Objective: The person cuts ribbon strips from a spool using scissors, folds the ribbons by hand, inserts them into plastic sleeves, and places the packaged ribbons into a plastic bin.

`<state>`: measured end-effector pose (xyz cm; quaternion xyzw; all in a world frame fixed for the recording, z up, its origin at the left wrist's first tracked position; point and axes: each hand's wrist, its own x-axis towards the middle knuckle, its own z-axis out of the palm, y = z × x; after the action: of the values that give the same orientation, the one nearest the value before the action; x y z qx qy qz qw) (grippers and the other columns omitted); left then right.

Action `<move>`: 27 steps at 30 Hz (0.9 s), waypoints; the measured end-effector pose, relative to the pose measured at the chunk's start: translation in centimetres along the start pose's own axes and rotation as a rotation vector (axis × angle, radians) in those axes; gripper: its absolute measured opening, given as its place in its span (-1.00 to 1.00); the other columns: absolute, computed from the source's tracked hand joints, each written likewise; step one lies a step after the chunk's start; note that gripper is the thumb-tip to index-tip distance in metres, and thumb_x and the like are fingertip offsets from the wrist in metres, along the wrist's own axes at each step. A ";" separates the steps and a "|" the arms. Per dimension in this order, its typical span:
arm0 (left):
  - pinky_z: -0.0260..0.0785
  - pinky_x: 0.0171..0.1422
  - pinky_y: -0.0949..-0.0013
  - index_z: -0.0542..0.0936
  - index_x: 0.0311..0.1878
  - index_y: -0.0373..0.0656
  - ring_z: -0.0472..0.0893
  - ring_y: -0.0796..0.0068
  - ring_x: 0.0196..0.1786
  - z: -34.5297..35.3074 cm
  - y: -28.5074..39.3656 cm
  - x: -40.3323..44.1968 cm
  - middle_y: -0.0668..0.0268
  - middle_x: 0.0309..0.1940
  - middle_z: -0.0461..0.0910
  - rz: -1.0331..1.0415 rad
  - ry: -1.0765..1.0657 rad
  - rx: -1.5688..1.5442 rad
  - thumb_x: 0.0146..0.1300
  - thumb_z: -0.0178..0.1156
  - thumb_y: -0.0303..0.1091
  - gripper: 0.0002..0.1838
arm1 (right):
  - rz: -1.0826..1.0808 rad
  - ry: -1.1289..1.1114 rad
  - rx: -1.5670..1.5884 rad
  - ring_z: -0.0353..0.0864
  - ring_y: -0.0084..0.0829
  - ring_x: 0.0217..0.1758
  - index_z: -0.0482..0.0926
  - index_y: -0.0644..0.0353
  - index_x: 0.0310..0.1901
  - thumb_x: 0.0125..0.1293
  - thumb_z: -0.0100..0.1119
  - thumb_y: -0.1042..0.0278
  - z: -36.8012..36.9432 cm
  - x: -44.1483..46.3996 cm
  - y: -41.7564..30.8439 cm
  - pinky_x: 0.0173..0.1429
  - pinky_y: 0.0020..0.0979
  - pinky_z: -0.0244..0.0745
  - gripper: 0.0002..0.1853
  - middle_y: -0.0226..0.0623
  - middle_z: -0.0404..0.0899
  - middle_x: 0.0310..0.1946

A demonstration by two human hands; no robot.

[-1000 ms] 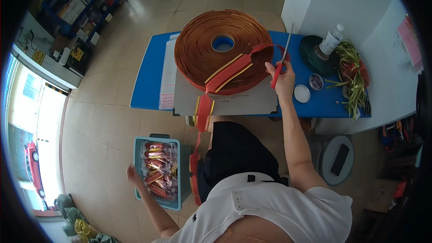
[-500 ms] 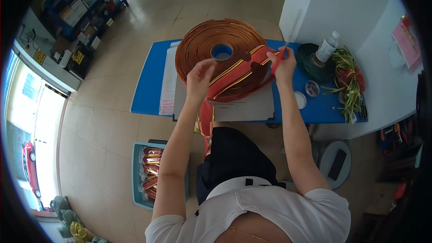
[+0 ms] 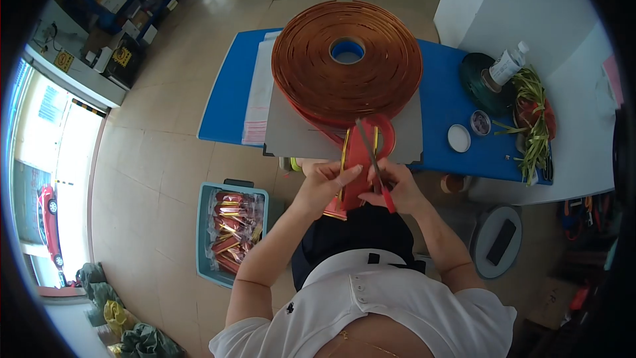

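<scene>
A big roll of reddish-brown ribbon [image 3: 305,59] lies on a grey board [image 3: 405,126] on the blue table. From its front edge a red ribbon with gold edges [image 3: 358,152] runs down to my hands above my lap. My left hand [image 3: 324,185] is closed on the ribbon, thumb on top. My right hand [image 3: 399,189] grips the red-handled scissors [image 3: 387,197] against the ribbon's right side, their blades pointing up and slightly left across it. Whether the blades are parted cannot be made out.
A teal bin [image 3: 265,215] of wrapped red and gold pieces stands on the floor at left. On the blue table [image 3: 440,93] are a green roll [image 3: 476,83], a bottle [image 3: 509,65], a round tin [image 3: 480,122], a white lid [image 3: 458,138] and green strips [image 3: 529,119]. A grey stool [image 3: 487,265] stands right.
Both hands have come down and together from the roll to above my lap, bringing the ribbon and scissors. My left hand, earlier near the bin and then over the roll, now holds the ribbon.
</scene>
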<state>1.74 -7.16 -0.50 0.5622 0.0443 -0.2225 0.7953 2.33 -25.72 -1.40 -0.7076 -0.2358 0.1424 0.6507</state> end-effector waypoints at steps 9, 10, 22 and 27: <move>0.35 -0.15 0.60 0.58 -0.22 -0.35 0.52 0.70 -0.31 -1.4 -2.6 -0.6 0.33 -0.38 0.60 0.156 0.200 -0.190 0.19 0.14 -0.43 -0.82 | 0.282 -0.144 0.199 0.48 -0.60 -0.46 0.37 0.21 -0.15 -0.08 0.37 0.50 -1.3 -5.4 1.9 -0.28 -0.55 0.41 -0.57 -0.37 0.53 -0.49; 0.36 -0.17 0.60 0.58 -0.23 -0.36 0.52 0.70 -0.32 -1.8 -2.5 -0.8 0.32 -0.38 0.60 0.207 0.241 -0.123 0.19 0.14 -0.44 -0.83 | 0.354 -0.189 0.216 0.49 -0.60 -0.44 0.37 0.21 -0.13 -0.06 0.36 0.48 -2.1 -5.9 1.6 -0.26 -0.55 0.41 -0.56 -0.37 0.53 -0.48; 0.33 -0.34 0.67 0.59 -0.30 -0.40 0.47 0.77 -0.45 -0.6 -1.6 -3.8 0.34 -0.50 0.59 0.306 0.368 0.213 0.14 0.18 -0.50 -0.87 | 0.442 -0.453 0.143 0.42 -0.61 -0.47 0.41 0.21 -0.12 -0.04 0.35 0.28 -3.1 -3.4 -0.1 -0.34 -0.49 0.30 -0.55 -0.44 0.42 -0.56; 0.33 -0.35 0.67 0.59 -0.31 -0.38 0.46 0.78 -0.47 -0.7 -1.6 -4.1 0.37 -0.52 0.58 0.309 0.412 0.215 0.14 0.19 -0.49 -0.87 | 0.452 -0.478 0.083 0.38 -0.60 -0.50 0.42 0.18 -0.12 -0.06 0.37 0.23 -3.1 -2.9 -0.1 -0.37 -0.48 0.26 -0.53 -0.45 0.41 -0.58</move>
<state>-2.47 -5.72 -0.84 0.6769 0.0951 0.0169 0.7297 1.42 -29.83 -1.27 -0.6614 -0.2128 0.4546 0.5573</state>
